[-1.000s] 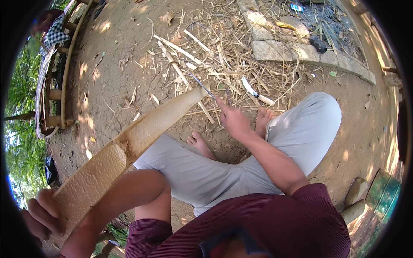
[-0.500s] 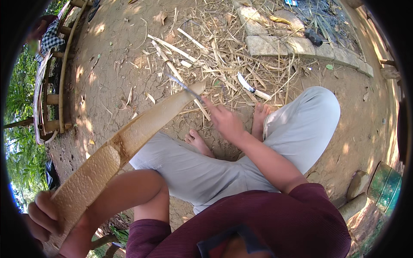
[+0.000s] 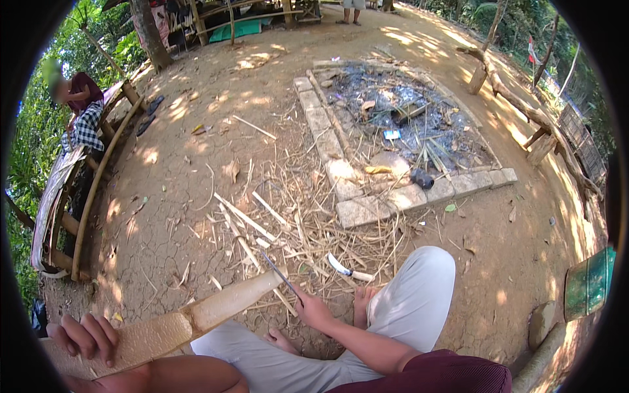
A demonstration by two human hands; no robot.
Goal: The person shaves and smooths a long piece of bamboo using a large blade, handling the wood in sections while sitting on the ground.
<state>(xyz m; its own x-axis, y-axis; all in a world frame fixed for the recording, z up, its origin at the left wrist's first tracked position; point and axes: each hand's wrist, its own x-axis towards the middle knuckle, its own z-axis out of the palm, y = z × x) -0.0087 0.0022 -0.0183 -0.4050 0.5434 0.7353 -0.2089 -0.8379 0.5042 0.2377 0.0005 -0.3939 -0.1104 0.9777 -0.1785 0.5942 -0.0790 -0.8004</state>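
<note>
Gripping the near end of one split bamboo piece (image 3: 154,335): left hand (image 3: 84,339), fingers clamped over it. Piece slants forward past the left knee (image 3: 213,337), narrowing to a tip. Right hand (image 3: 313,310): clamped on one slim knife (image 3: 282,277), blade crossing that tip; contact cannot be told. Ground, near the right foot (image 3: 362,306): second knife (image 3: 362,276), curved blade, pale handle. Beyond: scattered straw-coloured strips and shavings (image 3: 308,223). Farther: pale block border (image 3: 367,213) around an ash bed (image 3: 452,124). Far left: seated person (image 3: 84,124), checked cloth. Farthest, top edge: legs of a standing person (image 3: 352,10).
</note>
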